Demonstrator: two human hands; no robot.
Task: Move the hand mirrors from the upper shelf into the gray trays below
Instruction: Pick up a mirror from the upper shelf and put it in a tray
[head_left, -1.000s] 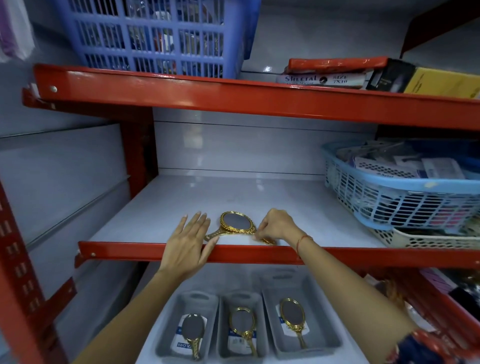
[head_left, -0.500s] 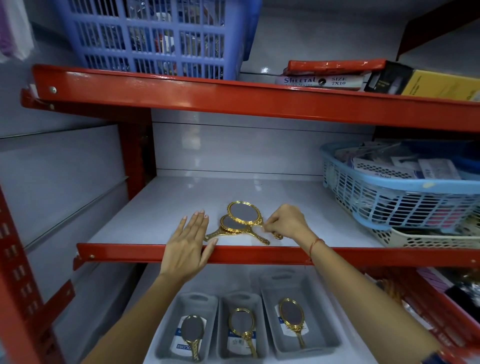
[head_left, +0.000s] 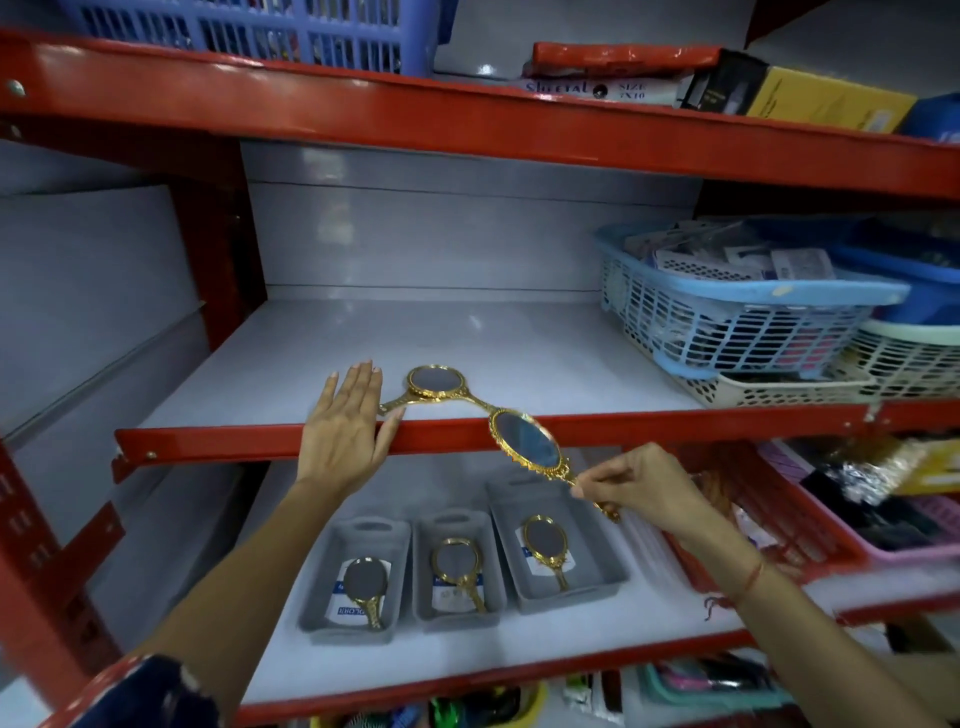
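My right hand pinches the handle of a gold-framed hand mirror, holding it in the air in front of the red shelf edge, above the right gray tray. Another gold mirror lies flat on the upper shelf near its front. My left hand rests flat and open on the shelf edge, its thumb beside that mirror's handle. Below, three gray trays stand side by side: left tray, middle tray and the right one. Each holds one gold mirror.
A light blue basket full of packets sits on a cream basket at the upper shelf's right. A red basket and a pink one stand right of the trays. Boxes and a blue crate fill the top shelf.
My right hand has lifted the top mirror off the one on the shelf and brought it forward and down, past the shelf edge. My left hand stayed on the edge.
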